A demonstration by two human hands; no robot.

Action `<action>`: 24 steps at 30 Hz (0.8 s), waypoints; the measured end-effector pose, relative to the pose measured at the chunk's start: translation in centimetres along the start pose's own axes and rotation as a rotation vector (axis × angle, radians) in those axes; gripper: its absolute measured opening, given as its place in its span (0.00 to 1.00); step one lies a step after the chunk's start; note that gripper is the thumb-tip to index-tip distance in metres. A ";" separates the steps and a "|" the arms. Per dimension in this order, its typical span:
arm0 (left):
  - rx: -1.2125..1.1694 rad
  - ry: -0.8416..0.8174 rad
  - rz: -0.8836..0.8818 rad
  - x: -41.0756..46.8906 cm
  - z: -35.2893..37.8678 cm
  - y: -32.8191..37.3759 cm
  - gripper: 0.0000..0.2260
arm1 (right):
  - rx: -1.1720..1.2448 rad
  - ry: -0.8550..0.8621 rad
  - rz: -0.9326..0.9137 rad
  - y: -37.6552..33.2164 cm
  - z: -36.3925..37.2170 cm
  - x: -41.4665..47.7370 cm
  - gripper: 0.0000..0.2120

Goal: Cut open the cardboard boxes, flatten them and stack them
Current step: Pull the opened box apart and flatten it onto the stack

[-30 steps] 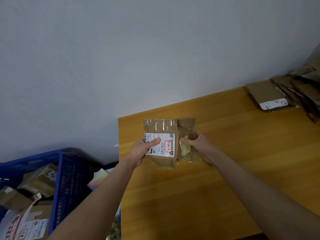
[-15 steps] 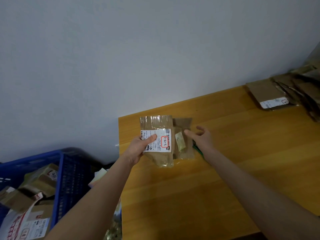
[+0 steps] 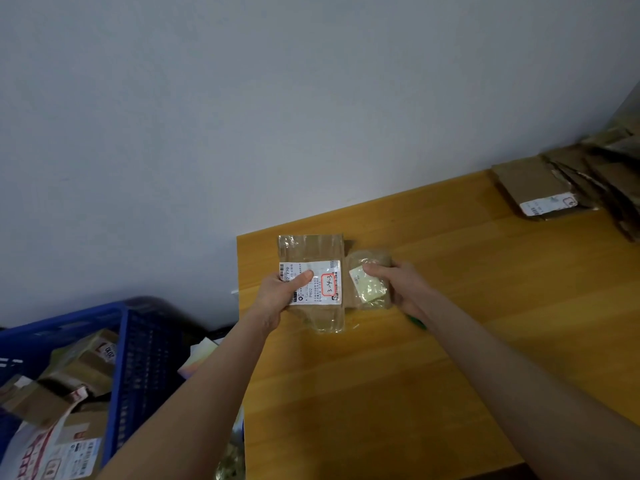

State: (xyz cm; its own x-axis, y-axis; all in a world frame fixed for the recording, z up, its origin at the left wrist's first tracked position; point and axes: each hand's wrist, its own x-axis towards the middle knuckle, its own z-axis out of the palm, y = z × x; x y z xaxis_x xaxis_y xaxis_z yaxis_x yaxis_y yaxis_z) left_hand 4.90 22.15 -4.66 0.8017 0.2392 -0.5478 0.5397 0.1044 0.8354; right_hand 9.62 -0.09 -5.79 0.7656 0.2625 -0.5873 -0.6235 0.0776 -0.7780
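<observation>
A small flattened cardboard box (image 3: 311, 249) with clear tape and a white shipping label lies at the near-left corner of the wooden table (image 3: 450, 323). My left hand (image 3: 280, 294) grips its left edge, thumb on the label. My right hand (image 3: 398, 282) holds the box's taped right flap (image 3: 369, 278), thumb on top and fingers underneath. A green object (image 3: 417, 322), perhaps a cutter, peeks out under my right wrist. A stack of flattened cardboard (image 3: 533, 181) sits at the table's far right.
A blue plastic crate (image 3: 138, 344) holding several taped boxes and parcels stands on the floor to the left of the table. A grey wall runs behind the table. The table's left edge is just beside my left arm.
My right hand, which had let go of the flap and hovered beside it half a second ago, is back holding it. The box has shifted slightly left and flatter.
</observation>
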 end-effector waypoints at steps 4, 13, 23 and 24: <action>-0.044 0.005 0.011 -0.1 -0.2 -0.1 0.06 | -0.127 0.153 -0.117 0.1 0.1 0.3 0.10; 0.112 -0.044 0.126 -0.6 -0.1 0.0 0.03 | -0.390 0.357 -0.159 2.0 -0.4 1.4 0.27; 1.004 -0.157 0.527 -1.1 2.6 2.7 0.16 | -1.122 -0.219 -0.407 -3.0 1.7 -1.6 0.49; 1.006 -0.172 0.540 -1.1 2.8 3.0 0.17 | -1.028 -0.226 -0.367 -3.2 1.6 -1.6 0.42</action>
State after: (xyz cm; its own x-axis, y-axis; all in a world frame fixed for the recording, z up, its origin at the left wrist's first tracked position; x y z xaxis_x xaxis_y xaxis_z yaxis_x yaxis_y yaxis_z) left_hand 6.34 19.52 -1.64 0.9733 -0.1243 -0.1932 0.0144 -0.8064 0.5913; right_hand 10.15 0.76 -2.01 0.7646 0.5645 -0.3110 0.1428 -0.6190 -0.7723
